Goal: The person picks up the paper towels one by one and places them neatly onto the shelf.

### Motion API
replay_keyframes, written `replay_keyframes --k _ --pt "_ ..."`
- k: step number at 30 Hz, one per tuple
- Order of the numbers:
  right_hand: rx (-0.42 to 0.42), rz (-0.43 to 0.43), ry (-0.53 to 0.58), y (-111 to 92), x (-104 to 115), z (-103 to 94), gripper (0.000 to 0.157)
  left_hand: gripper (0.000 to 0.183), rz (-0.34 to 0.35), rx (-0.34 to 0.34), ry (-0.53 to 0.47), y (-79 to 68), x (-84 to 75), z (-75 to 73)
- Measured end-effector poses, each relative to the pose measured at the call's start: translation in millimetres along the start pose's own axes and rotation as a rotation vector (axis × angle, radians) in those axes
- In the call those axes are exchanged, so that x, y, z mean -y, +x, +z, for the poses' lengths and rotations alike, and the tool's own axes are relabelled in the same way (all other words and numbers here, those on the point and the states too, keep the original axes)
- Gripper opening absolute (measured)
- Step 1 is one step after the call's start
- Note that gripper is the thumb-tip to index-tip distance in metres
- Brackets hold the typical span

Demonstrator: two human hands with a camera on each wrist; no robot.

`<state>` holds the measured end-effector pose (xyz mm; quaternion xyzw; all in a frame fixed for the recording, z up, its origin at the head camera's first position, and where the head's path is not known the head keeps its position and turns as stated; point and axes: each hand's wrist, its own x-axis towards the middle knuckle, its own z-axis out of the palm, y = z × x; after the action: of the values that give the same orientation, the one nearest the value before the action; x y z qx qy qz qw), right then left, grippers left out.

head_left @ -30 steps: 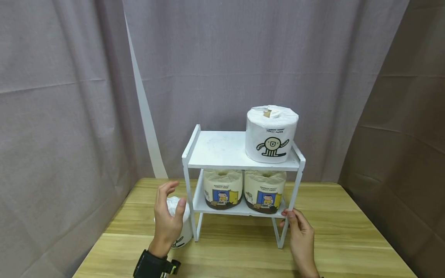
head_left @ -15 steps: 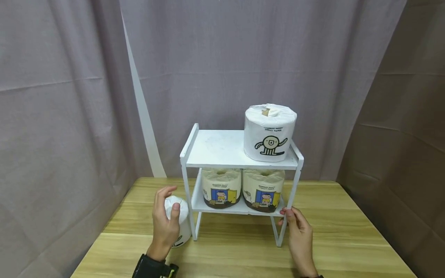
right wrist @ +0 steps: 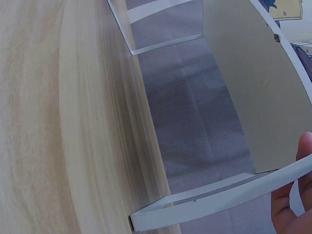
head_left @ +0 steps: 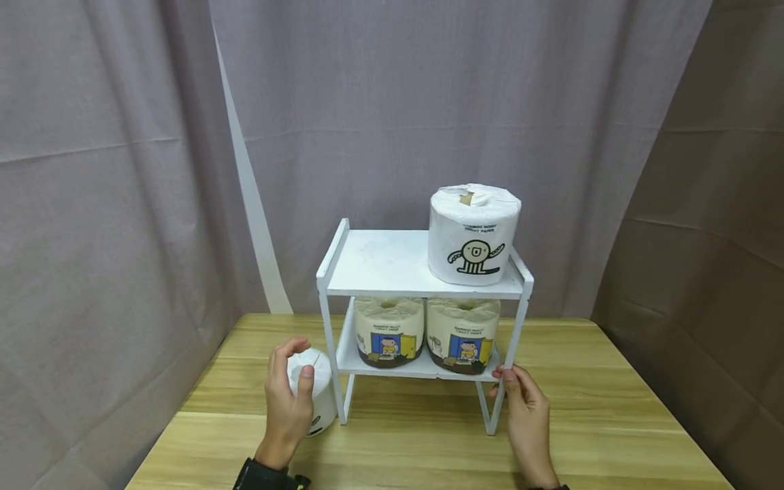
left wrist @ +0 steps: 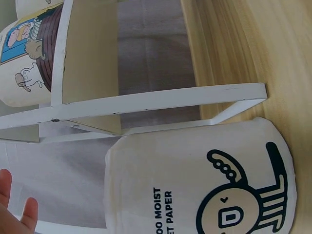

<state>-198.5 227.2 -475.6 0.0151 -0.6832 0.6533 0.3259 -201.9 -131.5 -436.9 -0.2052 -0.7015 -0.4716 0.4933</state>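
Note:
My right hand (head_left: 528,418) pinches the right front leg of a white two-tier shelf rack (head_left: 382,262), at the height of its lower shelf. My left hand (head_left: 286,401) is raised in a loose C shape, its thumb apart from the fingers, holding nothing. Beside it, a white-wrapped toilet paper roll (head_left: 321,391) stands upright on the table, left of the rack, and the hand partly hides it in the head view. In the left wrist view this roll (left wrist: 161,161) shows a black cartoon figure, and the fingertips (left wrist: 29,214) stay apart from it.
Another white-wrapped roll (head_left: 474,235) stands on the right of the upper shelf. Two cream rolls with colourful pictures, a left one (head_left: 388,333) and a right one (head_left: 463,337), fill the lower shelf. Grey curtains (head_left: 380,102) hang behind the wooden table (head_left: 422,456).
My left hand has drawn slightly down and to the left, showing more of the roll behind it. My right hand keeps its grip on the rack leg.

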Motion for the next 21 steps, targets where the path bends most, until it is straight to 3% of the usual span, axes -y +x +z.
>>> replay_keyframes --k 10,21 --pt "0.028 -0.042 -0.001 2.1 -0.6 -0.4 0.028 0.038 -0.055 -0.005 0.042 -6.9 5.8 -2.3" --pt "0.016 -0.018 0.016 0.5 -2.2 -0.2 0.027 0.036 -0.12 0.022 0.09 -17.1 16.0 -5.7"
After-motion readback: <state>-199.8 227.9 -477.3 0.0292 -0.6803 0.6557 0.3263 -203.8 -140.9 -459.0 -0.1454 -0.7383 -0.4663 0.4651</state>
